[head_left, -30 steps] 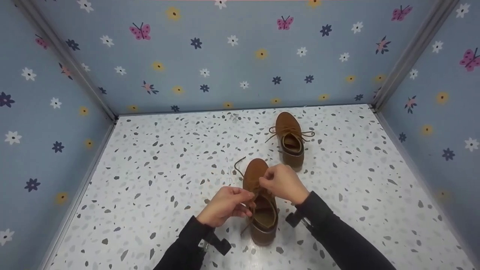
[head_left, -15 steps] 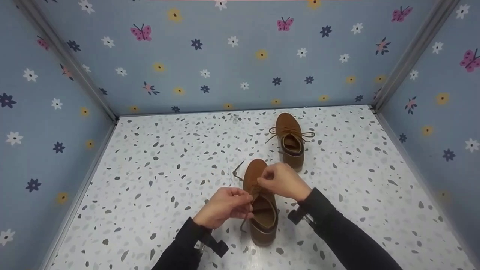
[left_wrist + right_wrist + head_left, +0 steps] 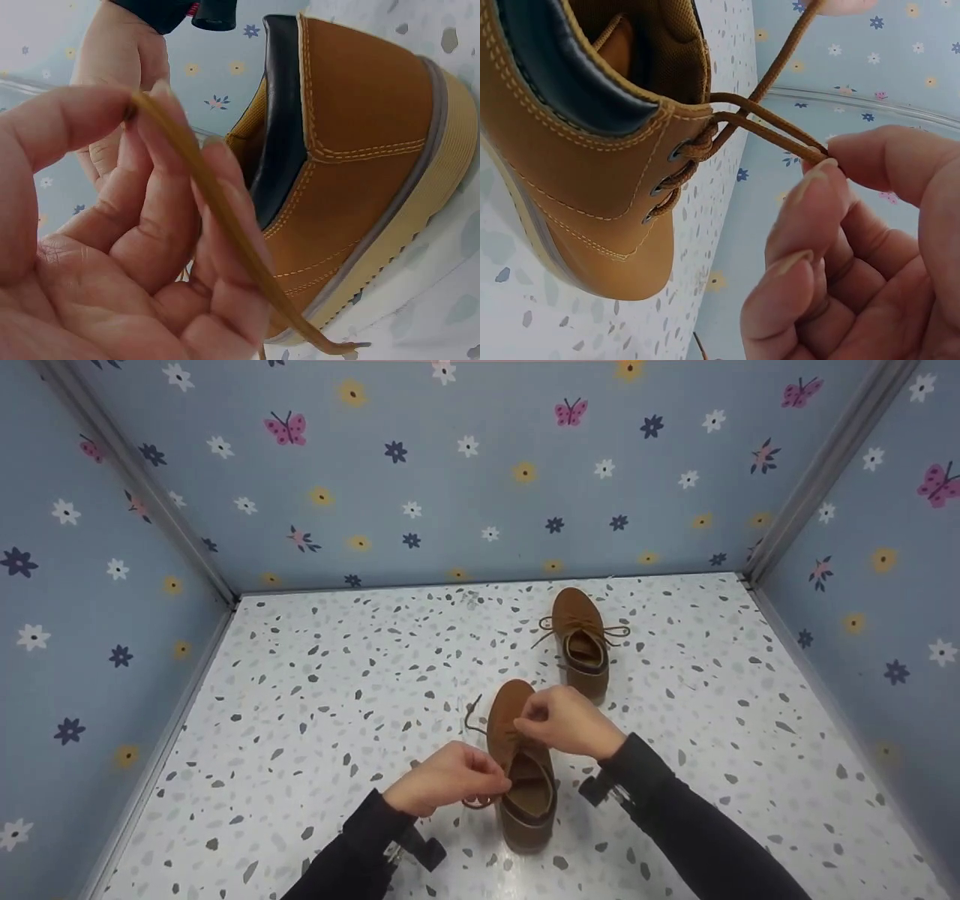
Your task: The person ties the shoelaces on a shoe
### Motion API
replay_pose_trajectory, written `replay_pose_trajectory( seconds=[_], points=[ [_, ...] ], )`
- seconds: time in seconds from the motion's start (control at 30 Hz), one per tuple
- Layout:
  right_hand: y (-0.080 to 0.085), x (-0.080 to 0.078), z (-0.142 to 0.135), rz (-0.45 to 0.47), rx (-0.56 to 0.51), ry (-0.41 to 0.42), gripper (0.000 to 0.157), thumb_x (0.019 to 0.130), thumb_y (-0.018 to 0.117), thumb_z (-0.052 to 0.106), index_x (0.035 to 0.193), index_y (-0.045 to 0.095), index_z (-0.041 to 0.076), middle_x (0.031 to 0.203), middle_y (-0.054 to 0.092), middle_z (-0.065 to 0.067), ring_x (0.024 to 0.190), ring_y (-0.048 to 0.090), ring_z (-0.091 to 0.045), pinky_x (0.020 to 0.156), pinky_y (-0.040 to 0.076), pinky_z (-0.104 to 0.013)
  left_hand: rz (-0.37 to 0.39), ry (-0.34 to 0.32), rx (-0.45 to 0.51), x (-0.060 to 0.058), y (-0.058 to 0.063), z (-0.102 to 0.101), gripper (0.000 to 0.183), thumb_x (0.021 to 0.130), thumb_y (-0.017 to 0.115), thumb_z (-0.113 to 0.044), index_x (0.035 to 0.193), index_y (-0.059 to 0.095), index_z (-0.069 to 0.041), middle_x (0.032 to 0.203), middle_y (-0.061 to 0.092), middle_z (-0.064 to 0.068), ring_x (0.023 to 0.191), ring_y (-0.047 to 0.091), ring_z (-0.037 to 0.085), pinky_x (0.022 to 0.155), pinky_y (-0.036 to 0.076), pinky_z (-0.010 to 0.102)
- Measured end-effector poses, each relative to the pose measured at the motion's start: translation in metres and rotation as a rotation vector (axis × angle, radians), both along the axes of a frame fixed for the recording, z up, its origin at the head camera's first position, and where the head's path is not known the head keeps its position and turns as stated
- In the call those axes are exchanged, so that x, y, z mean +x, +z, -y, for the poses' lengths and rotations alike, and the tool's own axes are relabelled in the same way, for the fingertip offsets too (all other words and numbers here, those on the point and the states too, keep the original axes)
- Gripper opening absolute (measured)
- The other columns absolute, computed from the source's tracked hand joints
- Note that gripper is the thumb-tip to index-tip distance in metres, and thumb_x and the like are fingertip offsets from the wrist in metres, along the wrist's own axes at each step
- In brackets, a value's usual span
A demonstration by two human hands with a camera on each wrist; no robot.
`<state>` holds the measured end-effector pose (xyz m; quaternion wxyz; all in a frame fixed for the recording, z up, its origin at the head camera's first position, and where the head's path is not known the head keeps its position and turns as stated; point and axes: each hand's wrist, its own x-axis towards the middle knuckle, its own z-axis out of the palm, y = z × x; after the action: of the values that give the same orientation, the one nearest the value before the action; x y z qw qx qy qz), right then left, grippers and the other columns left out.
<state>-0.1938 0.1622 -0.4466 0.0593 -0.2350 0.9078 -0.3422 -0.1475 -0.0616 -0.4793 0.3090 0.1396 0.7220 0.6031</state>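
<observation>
A brown lace-up shoe [image 3: 510, 705] stands on the floor, toe pointing away. My left hand [image 3: 448, 777], at the left of its opening, pinches a brown shoelace [image 3: 225, 206] between thumb and forefinger; the lace's tail runs across the other fingers in the left wrist view. Over the tongue, my right hand [image 3: 571, 724] pinches the end of a doubled lace loop [image 3: 769, 129] between thumb and fingertips. In the right wrist view another length of lace [image 3: 784, 56] crosses that loop and leads up towards the other hand. The knot area is partly hidden in the head view.
Ahead and to the right stands the matching shoe [image 3: 576, 607], its laces tied in a bow. Speckled white floor [image 3: 337, 697] surrounds both shoes. Blue flowered panels [image 3: 465, 480] enclose the back and both sides.
My left hand has turned and drawn slightly down and left with the lace, which now curves below its fingers. The loose lace at the shoe's left has shifted. My right hand has barely moved.
</observation>
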Motion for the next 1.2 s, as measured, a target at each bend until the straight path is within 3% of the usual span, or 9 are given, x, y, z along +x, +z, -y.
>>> replay_pose_trajectory(
  seconds=[0.1,0.3,0.4,0.47,0.67,0.83,1.07,1.2],
  points=[
    [0.000,0.000,0.000,-0.007,0.001,0.008,0.016,0.089,0.072,0.021,0.074,0.070,0.016,0.065,0.059,0.010,0.059,0.053,-0.008,0.056,0.046,-0.029,0.029,0.029,0.035,-0.002,0.002,0.000,0.012,0.086,0.075,-0.012,0.087,0.072,-0.001,0.072,0.069,0.003,0.061,0.061,0.011,0.057,0.050,0.023],
    [-0.001,-0.001,0.000,-0.010,0.018,0.010,0.016,0.090,0.072,0.021,0.075,0.070,0.016,0.065,0.060,0.011,0.058,0.053,-0.008,0.056,0.046,-0.029,0.352,0.219,0.443,0.000,-0.005,-0.008,0.011,0.092,0.069,-0.009,0.096,0.060,-0.003,0.094,0.071,0.012,0.072,0.069,0.015,0.065,0.055,0.022],
    [0.000,-0.001,0.001,-0.016,0.026,0.019,0.015,0.089,0.072,0.021,0.076,0.071,0.016,0.065,0.060,0.011,0.058,0.053,-0.007,0.056,0.046,-0.029,0.429,0.263,0.529,0.005,-0.011,-0.016,0.012,0.095,0.066,-0.006,0.099,0.054,-0.004,0.105,0.070,0.015,0.080,0.071,0.018,0.071,0.057,0.024],
    [0.000,-0.001,0.001,-0.023,0.029,0.022,0.015,0.089,0.073,0.021,0.075,0.071,0.016,0.065,0.060,0.011,0.058,0.053,-0.007,0.055,0.046,-0.029,0.409,0.275,0.492,0.008,-0.015,-0.020,0.014,0.094,0.066,-0.003,0.097,0.053,-0.003,0.104,0.070,0.018,0.078,0.072,0.020,0.070,0.057,0.026],
    [0.000,-0.001,0.001,-0.011,0.016,0.019,0.014,0.089,0.073,0.021,0.075,0.071,0.016,0.065,0.060,0.011,0.058,0.054,-0.008,0.054,0.046,-0.028,0.237,0.318,0.266,0.007,-0.025,-0.026,0.013,0.087,0.073,-0.003,0.092,0.063,0.004,0.083,0.069,0.016,0.054,0.065,0.013,0.051,0.053,0.022],
    [-0.001,0.000,0.001,-0.003,0.001,-0.007,0.014,0.089,0.074,0.021,0.075,0.071,0.017,0.066,0.061,0.011,0.058,0.054,-0.008,0.055,0.047,-0.029,0.170,0.296,0.139,0.004,-0.027,-0.026,0.018,0.085,0.078,-0.011,0.091,0.071,0.004,0.080,0.071,0.014,0.047,0.059,0.009,0.043,0.048,0.020],
    [-0.003,0.001,0.003,-0.054,0.005,-0.015,0.016,0.088,0.074,0.022,0.074,0.070,0.017,0.067,0.062,0.012,0.059,0.053,-0.007,0.056,0.046,-0.028,0.051,0.275,-0.009,-0.003,-0.027,-0.029,0.031,0.080,0.083,-0.025,0.081,0.073,0.004,0.060,0.066,0.005,0.036,0.046,0.006,0.033,0.029,0.018],
    [-0.002,0.002,0.003,-0.072,0.015,-0.020,0.016,0.088,0.074,0.023,0.074,0.071,0.018,0.067,0.062,0.013,0.059,0.053,-0.006,0.056,0.045,-0.028,0.015,0.217,-0.073,-0.005,-0.024,-0.030,0.036,0.080,0.083,-0.030,0.080,0.074,0.005,0.055,0.063,0.002,0.036,0.046,0.008,0.033,0.025,0.018]
  ],
)
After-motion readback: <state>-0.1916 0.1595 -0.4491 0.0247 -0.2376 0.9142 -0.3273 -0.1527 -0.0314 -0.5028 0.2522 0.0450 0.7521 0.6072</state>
